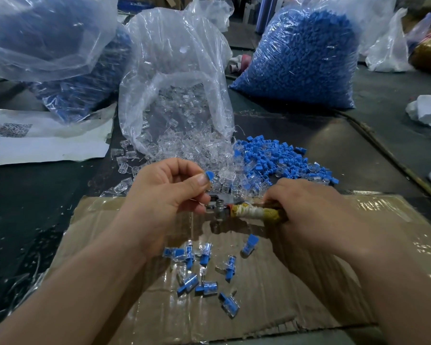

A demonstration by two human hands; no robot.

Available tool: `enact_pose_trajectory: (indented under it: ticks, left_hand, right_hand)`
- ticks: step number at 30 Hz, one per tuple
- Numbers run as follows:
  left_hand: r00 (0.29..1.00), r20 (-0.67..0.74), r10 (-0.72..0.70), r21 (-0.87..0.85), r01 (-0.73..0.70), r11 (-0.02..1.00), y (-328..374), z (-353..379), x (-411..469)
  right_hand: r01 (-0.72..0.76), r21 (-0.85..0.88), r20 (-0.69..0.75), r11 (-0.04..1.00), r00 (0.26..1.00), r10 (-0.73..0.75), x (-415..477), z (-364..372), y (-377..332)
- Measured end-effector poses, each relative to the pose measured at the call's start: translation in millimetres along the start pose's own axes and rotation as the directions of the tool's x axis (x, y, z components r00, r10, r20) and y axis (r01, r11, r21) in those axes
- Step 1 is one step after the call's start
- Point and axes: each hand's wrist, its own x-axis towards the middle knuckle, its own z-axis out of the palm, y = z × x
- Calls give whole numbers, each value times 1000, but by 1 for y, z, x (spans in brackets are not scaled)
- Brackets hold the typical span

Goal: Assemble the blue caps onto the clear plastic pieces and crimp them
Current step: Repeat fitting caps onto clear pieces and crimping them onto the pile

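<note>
The blue cap (208, 176) is pinched between the thumb and the first finger of the left hand (169, 195), just above the metal head of the crimping tool (218, 207); whether a clear piece already sits under this cap I cannot tell, because the fingers hide it. The right hand (309, 207) is closed around the wrapped handle (249, 211) of the tool, which lies over the cardboard sheet (321, 282); so I judge that the step in hand is to bring one piece to the tool for crimping.

Just below the hands, on the cardboard, lies a small group of finished pieces (204, 272), about a dozen, each a clear body with a blue cap on it; this is the part of the work that looks done. What is left looks much bigger; behind the hands a loose heap of clear pieces (197, 150) spills from an open plastic bag (174, 70), and just beside it, to the right, is a heap of loose blue caps (279, 158); farther back on the dark tabletop (321, 135) stands a full bag of blue caps (301, 58), and on the left another bag (85, 90) with blue content, partly over a white paper (42, 145). By these amounts, I judge the task is only near its beginning.
</note>
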Motion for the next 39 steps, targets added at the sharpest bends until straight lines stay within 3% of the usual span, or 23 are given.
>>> enact_pose_trajectory:
  ticks: [5, 9, 11, 14, 19, 32, 39]
  left_hand:
    - [999, -15, 42, -11, -42, 999, 0, -1, 0]
    - [995, -28, 101, 18, -100, 995, -1, -1, 1]
    - [991, -36, 132, 43, -130, 991, -1, -1, 0]
    - [981, -50, 190, 95, -185, 978, -1, 0, -1]
    - [966, -44, 254, 201, -241, 949, 0, 1, -2]
    - [944, -53, 324, 257, -301, 918, 2, 4, -4]
    - [939, -34, 342, 256, -323, 911, 2, 5, -5]
  right_hand:
    - [-72, 37, -49, 997, 996, 74, 2, 2, 6]
    - [-110, 20, -248, 994, 962, 112, 1, 3, 12]
    - [-113, 119, -308, 986, 940, 145, 1, 1, 8]
    - [-72, 303, -301, 950, 939, 167, -1, 0, 1]
    - [-18, 434, -185, 901, 977, 109, -3, 1, -4]
    - [2, 425, -105, 905, 993, 47, -2, 1, -10]
    - [37, 264, -202, 964, 979, 17, -3, -4, -12]
